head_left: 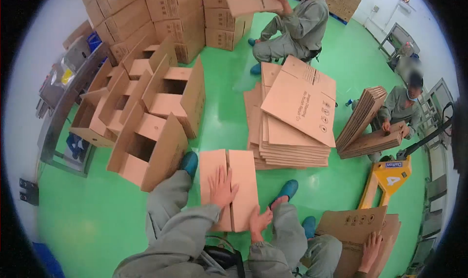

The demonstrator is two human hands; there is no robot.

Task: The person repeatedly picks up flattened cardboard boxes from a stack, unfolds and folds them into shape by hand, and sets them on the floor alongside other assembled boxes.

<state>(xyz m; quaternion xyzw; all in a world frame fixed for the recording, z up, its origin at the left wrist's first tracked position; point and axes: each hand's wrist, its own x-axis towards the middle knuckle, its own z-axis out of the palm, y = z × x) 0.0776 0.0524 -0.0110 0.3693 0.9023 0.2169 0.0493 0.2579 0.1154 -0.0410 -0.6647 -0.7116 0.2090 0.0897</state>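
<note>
A closed cardboard box [242,180] stands on the green floor between my feet, its two top flaps meeting at a narrow gap. My left hand [223,186] lies spread on the top of the box, across the gap, fingers apart. Against the box's near right edge rests my right hand [260,219], its fingers apart and holding nothing. To the left, several open cardboard boxes [168,146] stand with flaps raised. A stack of flat cartons [302,102] lies beyond the box, to the right.
Stacked boxes [175,15] stand at the back left beside a metal table [66,117]. One person [302,29] holds cardboard at the back; another [402,107] handles folded cartons. A third person's hand [372,251] touches cardboard at lower right, near a yellow pallet jack [390,180].
</note>
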